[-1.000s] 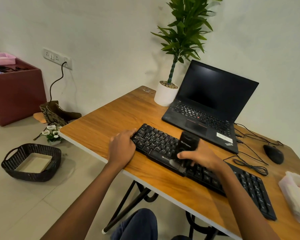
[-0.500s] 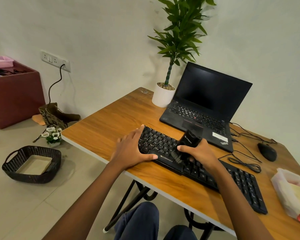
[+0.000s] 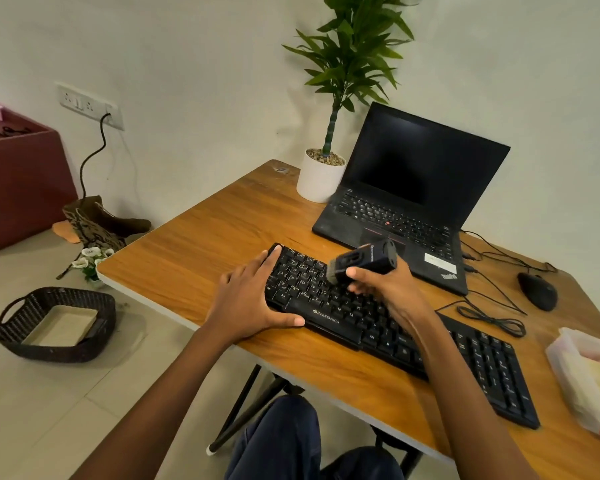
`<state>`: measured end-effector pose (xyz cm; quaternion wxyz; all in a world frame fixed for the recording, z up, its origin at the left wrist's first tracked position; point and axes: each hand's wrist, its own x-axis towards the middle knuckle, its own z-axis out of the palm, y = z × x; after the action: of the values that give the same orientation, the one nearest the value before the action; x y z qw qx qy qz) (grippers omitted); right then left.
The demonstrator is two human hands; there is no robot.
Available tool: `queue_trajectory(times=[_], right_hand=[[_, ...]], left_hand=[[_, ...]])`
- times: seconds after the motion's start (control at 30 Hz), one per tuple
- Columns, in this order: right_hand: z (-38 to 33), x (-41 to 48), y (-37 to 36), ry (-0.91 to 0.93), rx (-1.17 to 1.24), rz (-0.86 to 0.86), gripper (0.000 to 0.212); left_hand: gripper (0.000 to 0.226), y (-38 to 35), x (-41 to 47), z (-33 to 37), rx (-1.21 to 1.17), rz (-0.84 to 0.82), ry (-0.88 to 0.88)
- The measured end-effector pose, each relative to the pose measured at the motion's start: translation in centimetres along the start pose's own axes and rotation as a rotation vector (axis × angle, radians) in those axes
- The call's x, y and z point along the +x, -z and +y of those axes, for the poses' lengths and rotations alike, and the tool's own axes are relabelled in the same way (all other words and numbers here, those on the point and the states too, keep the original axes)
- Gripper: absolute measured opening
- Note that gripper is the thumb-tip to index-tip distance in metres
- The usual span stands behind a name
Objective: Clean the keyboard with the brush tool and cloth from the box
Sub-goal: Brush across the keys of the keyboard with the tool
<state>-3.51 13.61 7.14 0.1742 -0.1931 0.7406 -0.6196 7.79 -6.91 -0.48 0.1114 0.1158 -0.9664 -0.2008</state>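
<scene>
White walls and a tiled floor frame a wooden desk point(image 3: 201, 237) where a seated person works over a black keyboard point(image 3: 413, 330) that runs diagonally from upper left to lower right along the near edge. Left hand point(image 3: 253, 303) lies flat and spread over the keyboard's left end, thumb along its front edge, fingers splayed rather than curled, pinning it down without gripping anything. Right hand point(image 3: 388, 289) is wrapped closed around a dark, stubby brush point(image 3: 364, 263), held tilted with its bristle end pointing left and down toward the upper letter rows; whether the bristles touch the keys cannot be told. Brush's long axis lies roughly along the keyboard's length, so any stroke looks likely to run along the rows, with most of the keys lying to the right and nearer the person, under and beyond the right wrist. Right hand is the one over the work. A translucent box point(image 3: 582, 372) with something pale inside, probably the cloth, sits at the desk's right edge, just past the keyboard's far end. Behind stand an open laptop point(image 3: 413, 188), a potted plant point(image 3: 326, 161) and a mouse point(image 3: 537, 291).
</scene>
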Motion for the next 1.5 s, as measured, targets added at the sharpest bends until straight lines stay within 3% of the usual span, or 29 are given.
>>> queue_trajectory(times=[0.07,0.17,0.33,0.63,0.83,1.0,1.5], right_hand=[[0.4,0.9,0.5,0.044,0.081,0.054,0.061],[1.1,1.2,0.7,0.091,0.088,0.194,0.043],[2.6,1.6,1.8,0.115,-0.173,0.450,0.039],[2.6,1.4,1.6,0.177,-0.312,0.230,0.033],[2.7,1.5,1.3,0.274,-0.364,0.309,0.040],[2.7,1.4,1.6,0.212,-0.270,0.238,0.027],[2.8,1.7,2.4,0.169,-0.344,0.417,0.040]], left_hand=[[0.138,0.0,0.1,0.2,-0.015,0.000,0.001],[0.137,0.3,-0.3,0.0,-0.005,0.003,0.015],[0.142,0.7,-0.2,0.6,-0.044,0.007,0.033],[0.140,0.5,0.0,0.9,-0.083,0.022,0.041],[0.137,0.4,0.0,0.8,-0.082,0.028,0.029],[0.139,0.5,-0.1,0.9,-0.073,0.020,0.037],[0.140,0.5,-0.1,0.9,-0.066,0.008,0.027]])
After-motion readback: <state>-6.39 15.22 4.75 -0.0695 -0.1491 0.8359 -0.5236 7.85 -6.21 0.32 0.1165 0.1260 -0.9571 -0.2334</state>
